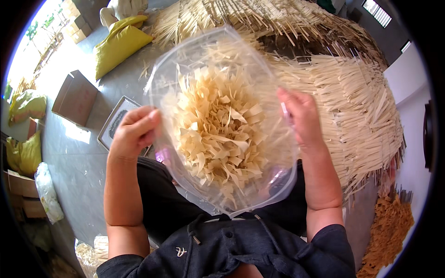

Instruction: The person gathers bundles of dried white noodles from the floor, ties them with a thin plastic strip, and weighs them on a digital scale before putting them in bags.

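Observation:
A clear plastic bag [208, 44] is spread wide in front of me, its mouth facing up. Pale, papery strip ends [220, 125] are bunched inside it. My left hand [137, 128] pinches the bag's left edge between thumb and curled fingers. On the opposite edge, my right hand [300, 116] has its fingers closed on the plastic. The bag's lower rim comes down close to my dark shirt, above my lap. What lies under the bag is mostly hidden.
Large stacks of pale strips [352, 102] lie ahead and to the right. A yellow sack [121, 44], a cardboard box [75, 98] and a flat tray [112, 121] are on the floor at left. Orange-brown strips [389, 231] are piled at lower right. Another person [127, 8] is partly visible at far left.

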The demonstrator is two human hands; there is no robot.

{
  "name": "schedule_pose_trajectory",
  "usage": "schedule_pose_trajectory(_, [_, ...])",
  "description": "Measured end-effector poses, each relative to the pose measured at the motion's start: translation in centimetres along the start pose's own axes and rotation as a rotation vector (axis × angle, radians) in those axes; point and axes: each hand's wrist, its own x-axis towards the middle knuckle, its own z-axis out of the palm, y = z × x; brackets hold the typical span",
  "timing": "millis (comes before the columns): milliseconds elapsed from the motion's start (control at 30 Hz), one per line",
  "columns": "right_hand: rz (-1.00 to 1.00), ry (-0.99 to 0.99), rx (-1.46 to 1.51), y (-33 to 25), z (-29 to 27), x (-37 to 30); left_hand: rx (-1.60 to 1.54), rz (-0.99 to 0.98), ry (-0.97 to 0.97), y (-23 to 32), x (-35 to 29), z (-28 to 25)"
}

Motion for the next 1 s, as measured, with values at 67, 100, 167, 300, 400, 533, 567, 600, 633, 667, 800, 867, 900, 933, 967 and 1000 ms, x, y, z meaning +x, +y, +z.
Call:
schedule_pose_trajectory(67, [-0.005,-0.054,-0.017,-1.1,-1.7,0.0,-0.215,0.121,-0.181,0.5,-0.3,-2.1])
schedule_pose_trajectory(100, [-0.008,-0.081,-0.025,-1.3,-2.3,0.3,-0.175,0.123,-0.231,0.6,0.0,-2.1])
schedule_pose_trajectory(167, [0.11,-0.176,-0.294,-0.2,-2.9,1.2,0.133,-0.121,-0.221,0.5,1.1,-2.2])
schedule_pose_trajectory(300, [-0.172,-0.123,-0.547,3.4,-1.4,2.2,0.87,-0.266,-0.247,-1.7,3.1,-1.1])
schedule_pose_trajectory(400, [-0.153,-0.345,-0.306,4.7,4.4,1.9,0.919,-0.289,-0.13,-1.8,3.7,-1.2])
schedule_pose_trajectory(533, [-0.574,-0.454,-0.658,10.7,11.7,4.0,0.755,-0.284,-0.224,-0.5,4.1,-0.5])
schedule_pose_trajectory(567, [-0.475,-0.532,-0.628,11.3,13.4,4.7,0.74,-0.275,-0.236,-0.5,4.2,-0.5])
schedule_pose_trajectory(600, [-0.375,-0.615,-0.583,11.8,15.3,5.2,0.731,-0.278,-0.241,-0.7,4.2,-0.7])
schedule_pose_trajectory(633, [-0.274,-0.695,-0.539,12.0,16.3,5.6,0.721,-0.279,-0.246,-0.8,4.2,-0.8])
schedule_pose_trajectory(667, [-0.31,-0.688,-0.618,12.2,16.7,5.8,0.717,-0.284,-0.229,-0.9,4.1,-1.2])
schedule_pose_trajectory(800, [-0.434,-0.526,-0.946,12.9,16.2,5.5,0.692,-0.318,-0.193,-0.4,3.5,-1.3])
schedule_pose_trajectory(867, [-0.559,-0.485,-1.085,14.2,16.1,5.5,0.664,-0.301,-0.197,-0.6,3.8,-1.5])
schedule_pose_trajectory(900, [-0.535,-0.548,-1.108,14.2,16.2,5.5,0.685,-0.313,-0.217,-1.0,3.8,-1.6])
schedule_pose_trajectory(933, [-0.51,-0.611,-1.129,14.2,16.6,5.4,0.685,-0.314,-0.209,-1.0,3.8,-1.6])
schedule_pose_trajectory(967, [-0.485,-0.673,-1.151,14.0,16.9,5.3,0.684,-0.314,-0.202,-0.7,3.7,-1.5])
schedule_pose_trajectory(1000, [-0.459,-0.736,-1.172,14.0,17.0,5.2,0.684,-0.313,-0.195,-0.6,3.7,-1.4])
